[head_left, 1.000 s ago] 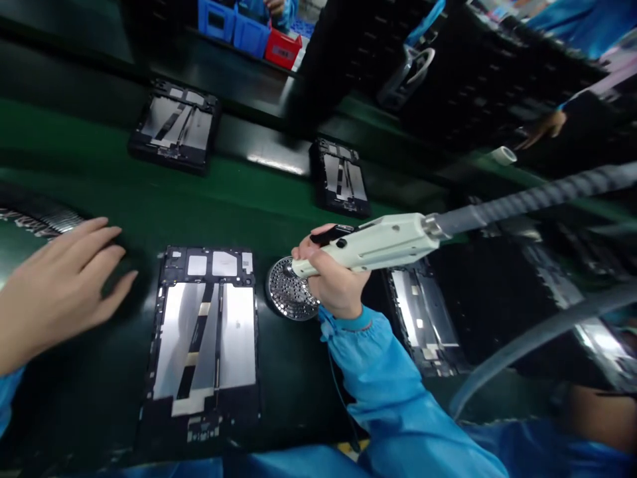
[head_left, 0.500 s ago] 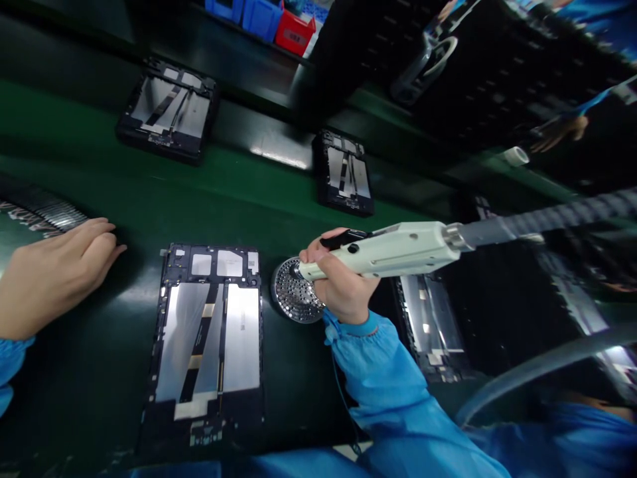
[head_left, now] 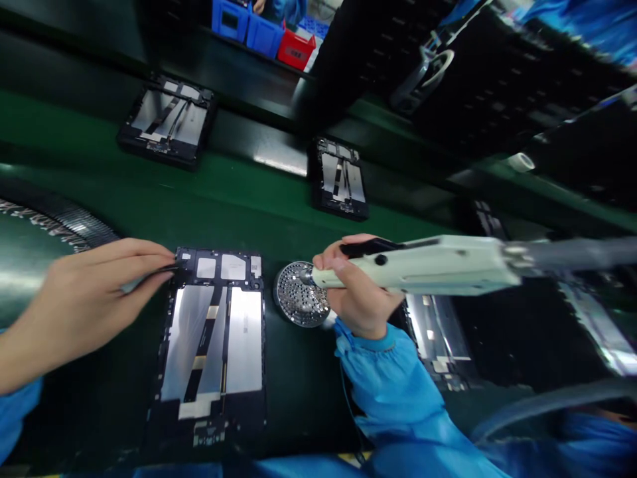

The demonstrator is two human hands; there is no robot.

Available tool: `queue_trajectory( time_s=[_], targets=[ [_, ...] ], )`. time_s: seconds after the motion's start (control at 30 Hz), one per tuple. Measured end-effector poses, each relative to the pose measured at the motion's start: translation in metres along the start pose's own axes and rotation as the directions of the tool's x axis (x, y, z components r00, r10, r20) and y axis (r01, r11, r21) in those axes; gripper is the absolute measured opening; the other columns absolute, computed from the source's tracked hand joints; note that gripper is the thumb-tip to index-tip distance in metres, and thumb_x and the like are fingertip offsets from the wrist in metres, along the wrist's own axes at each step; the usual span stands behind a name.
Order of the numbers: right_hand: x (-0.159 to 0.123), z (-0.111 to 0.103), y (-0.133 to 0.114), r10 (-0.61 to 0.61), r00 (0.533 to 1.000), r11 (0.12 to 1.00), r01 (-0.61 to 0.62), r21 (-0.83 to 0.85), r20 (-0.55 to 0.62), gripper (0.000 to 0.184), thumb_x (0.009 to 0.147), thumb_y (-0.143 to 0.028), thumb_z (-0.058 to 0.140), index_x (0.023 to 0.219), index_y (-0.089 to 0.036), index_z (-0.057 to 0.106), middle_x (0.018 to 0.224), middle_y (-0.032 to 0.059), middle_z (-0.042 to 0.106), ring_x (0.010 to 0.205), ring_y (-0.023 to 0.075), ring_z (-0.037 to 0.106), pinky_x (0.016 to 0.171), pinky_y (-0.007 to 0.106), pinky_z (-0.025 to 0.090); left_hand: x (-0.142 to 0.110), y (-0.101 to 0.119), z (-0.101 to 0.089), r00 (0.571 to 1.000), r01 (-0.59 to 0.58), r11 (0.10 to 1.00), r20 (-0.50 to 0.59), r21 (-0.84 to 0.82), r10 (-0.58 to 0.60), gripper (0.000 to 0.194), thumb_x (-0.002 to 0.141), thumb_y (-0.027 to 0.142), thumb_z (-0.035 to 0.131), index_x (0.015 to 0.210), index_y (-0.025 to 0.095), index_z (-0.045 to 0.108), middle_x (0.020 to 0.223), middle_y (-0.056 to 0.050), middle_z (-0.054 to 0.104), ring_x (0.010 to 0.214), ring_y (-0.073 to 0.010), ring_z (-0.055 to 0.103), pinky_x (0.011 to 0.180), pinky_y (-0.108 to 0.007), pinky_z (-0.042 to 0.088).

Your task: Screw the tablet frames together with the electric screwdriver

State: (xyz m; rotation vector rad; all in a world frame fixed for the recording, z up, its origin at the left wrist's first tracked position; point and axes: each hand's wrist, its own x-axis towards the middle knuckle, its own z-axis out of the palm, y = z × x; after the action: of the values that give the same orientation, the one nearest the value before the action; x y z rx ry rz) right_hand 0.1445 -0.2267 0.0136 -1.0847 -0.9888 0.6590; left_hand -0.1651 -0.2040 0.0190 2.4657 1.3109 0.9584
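A black tablet frame (head_left: 212,345) with silver panels lies flat on the green belt in front of me. My left hand (head_left: 84,302) pinches a thin dark strip whose tip reaches the frame's top left corner. My right hand (head_left: 355,292) is wrapped round a white electric screwdriver (head_left: 428,265), whose tip rests on a round perforated metal screw dish (head_left: 300,293) just right of the frame. The driver's grey hose runs off to the right.
Two more tablet frames (head_left: 166,119) (head_left: 341,176) lie farther back on the belt, another (head_left: 438,335) behind my right arm. A dark strip stack (head_left: 54,222) curves at left. Blue and red bins (head_left: 263,33) stand at the back, a tape roll (head_left: 521,161) at right.
My left hand has moved right from the strip stack to the frame's top left corner, now pinching a thin strip. My right hand with the screwdriver stays at the screw dish.
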Motion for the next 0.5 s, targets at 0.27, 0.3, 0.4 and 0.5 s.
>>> queue_trajectory(
  time_s=[0.27,0.3,0.4,0.5],
  targets=[
    [0.001,-0.003,-0.031,-0.101,0.994,0.995,0.102,0.009,-0.032,0.023,0.06,-0.014,0.067,0.08,-0.024,0.063,0.058,-0.0066,0.056,0.052,0.0126,0.055,0.051,0.03,0.047,0.047,0.036,0.097,0.952,-0.051,0.963,0.279,-0.265,0.127,0.018,0.095,0.016,0.057,0.095,0.016,0.075,0.114,-0.006,0.073,0.103,-0.0163,0.071,0.092,-0.029,0.06],
    [0.001,-0.003,-0.03,-0.1,0.994,0.995,0.101,0.008,-0.03,0.023,0.06,-0.014,0.067,0.08,-0.024,0.063,0.059,-0.0065,0.057,0.053,0.0126,0.055,0.051,0.03,0.048,0.05,0.036,0.105,0.936,-0.058,0.971,0.326,-0.233,0.134,0.017,0.094,0.015,0.058,0.094,0.016,0.075,0.115,-0.006,0.074,0.105,-0.0173,0.07,0.096,-0.031,0.059],
    [0.001,-0.002,-0.027,-0.105,0.994,0.994,0.105,0.014,-0.018,0.022,0.062,-0.013,0.067,0.081,-0.024,0.063,0.06,-0.006,0.057,0.053,0.0129,0.056,0.051,0.031,0.049,0.056,0.038,0.115,0.905,-0.062,0.982,0.405,-0.179,0.131,0.013,0.093,0.015,0.063,0.093,0.017,0.076,0.116,-0.007,0.074,0.108,-0.0194,0.069,0.098,-0.035,0.058],
    [0.001,-0.003,-0.026,-0.111,0.994,0.994,0.112,0.008,-0.012,0.021,0.064,-0.012,0.067,0.081,-0.022,0.065,0.06,-0.0053,0.057,0.054,0.0129,0.057,0.051,0.031,0.05,0.059,0.044,0.113,0.884,-0.023,0.992,0.461,-0.122,0.077,0.011,0.095,0.019,0.065,0.09,0.02,0.075,0.111,-0.002,0.075,0.105,-0.0168,0.067,0.096,-0.033,0.057]
  ],
)
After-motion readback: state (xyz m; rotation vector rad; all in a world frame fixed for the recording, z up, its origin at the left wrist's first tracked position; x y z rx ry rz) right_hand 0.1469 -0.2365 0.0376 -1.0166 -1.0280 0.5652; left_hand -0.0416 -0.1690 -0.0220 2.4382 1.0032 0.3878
